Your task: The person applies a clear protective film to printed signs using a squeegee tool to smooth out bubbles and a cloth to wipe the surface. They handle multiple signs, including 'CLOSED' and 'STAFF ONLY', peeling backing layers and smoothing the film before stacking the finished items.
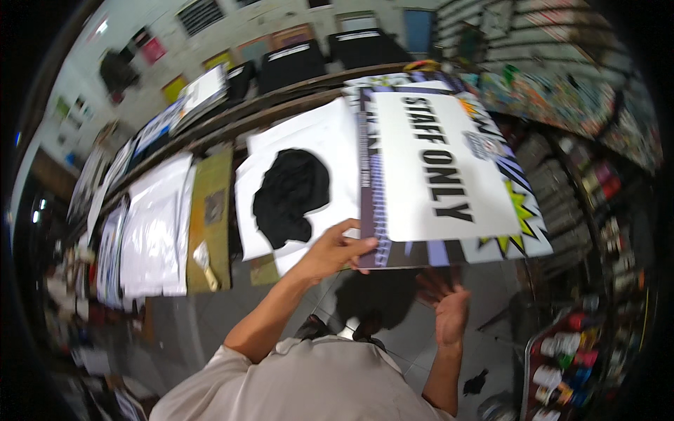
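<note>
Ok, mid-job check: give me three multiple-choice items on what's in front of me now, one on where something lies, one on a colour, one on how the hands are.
1. Where does the black cloth lie?
A. On the white sheet left of the big sign board
B. On the floor
C. On top of the sign board

2. What colour is the wide panel in the middle of the sign board?
A. Red
B. White
C. Green

3. How do the hands meet the board?
A. Both hang clear of it
B. Only the right hand touches it
C. The left hand grips its near edge, the right hand is under the near edge with fingers spread

Key: 1 A, the cloth sits on the white sheet beside the board. 2 B, the panel is white with dark letters. 3 C, left fingers curl over the edge; the right palm is open below it.
</note>
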Available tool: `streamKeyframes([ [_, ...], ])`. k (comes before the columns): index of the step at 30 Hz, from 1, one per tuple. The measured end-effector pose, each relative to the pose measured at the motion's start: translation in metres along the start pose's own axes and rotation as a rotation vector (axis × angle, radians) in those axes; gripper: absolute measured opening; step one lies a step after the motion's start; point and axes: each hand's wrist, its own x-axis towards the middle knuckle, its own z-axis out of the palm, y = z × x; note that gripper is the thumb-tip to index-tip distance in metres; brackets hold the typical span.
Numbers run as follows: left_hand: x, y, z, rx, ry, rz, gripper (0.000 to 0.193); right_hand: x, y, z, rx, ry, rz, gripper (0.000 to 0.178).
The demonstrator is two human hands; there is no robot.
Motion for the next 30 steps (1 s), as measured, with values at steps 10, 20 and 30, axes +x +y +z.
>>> streamKeyframes([
  [10, -0.125, -0.045, -0.053, -0.014, 0.069, -0.042, 0.061, 0.016, 0.005, 0.083, 0.018, 0.616, -0.242, 0.046],
  [20, -0.466, -0.138, -0.179, -0.285, 0.677, -0.126, 0.059, -0.107, -0.003, 0.328, -0.191, 0.251, -0.192, 0.051],
  [30, -0.659, -0.225, -0.242, -0.483, 1.184, -0.107, 0.056, -0.099, 0.188, 0.552, -0.020, -0.245, 0.210, 0.041],
])
